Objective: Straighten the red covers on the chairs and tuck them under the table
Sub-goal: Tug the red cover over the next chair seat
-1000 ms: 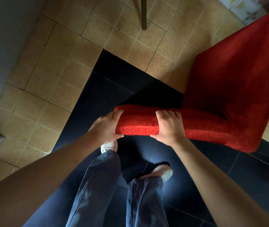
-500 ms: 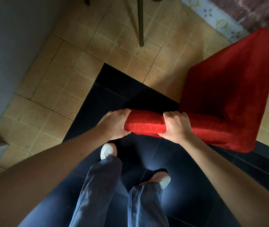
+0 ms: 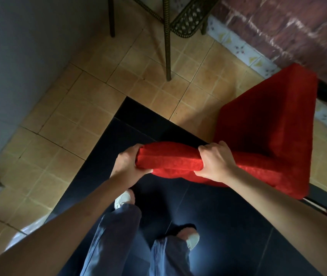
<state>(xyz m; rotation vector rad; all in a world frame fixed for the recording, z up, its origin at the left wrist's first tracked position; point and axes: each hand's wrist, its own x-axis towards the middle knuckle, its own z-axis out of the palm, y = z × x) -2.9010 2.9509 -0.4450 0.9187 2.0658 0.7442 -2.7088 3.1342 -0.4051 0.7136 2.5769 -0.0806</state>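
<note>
We curl our left hand [image 3: 127, 166] and right hand [image 3: 215, 163] fingers around the red plush-covered chair's [image 3: 268, 124] backrest top, which runs left-right; its seat points away.

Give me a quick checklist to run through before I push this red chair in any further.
1. Left hand grips the end of the chair back: ok.
2. Right hand grips the chair back further along: ok.
3. Red cover lies smooth on the seat: ok; bunched between the hands: not ok.
4. Feet are apart from the chair: ok.
5. Table to tuck under is in sight: cannot tell; only wicker furniture legs show ahead.
6. Chair legs stand square on the floor: cannot tell, hidden.
</note>
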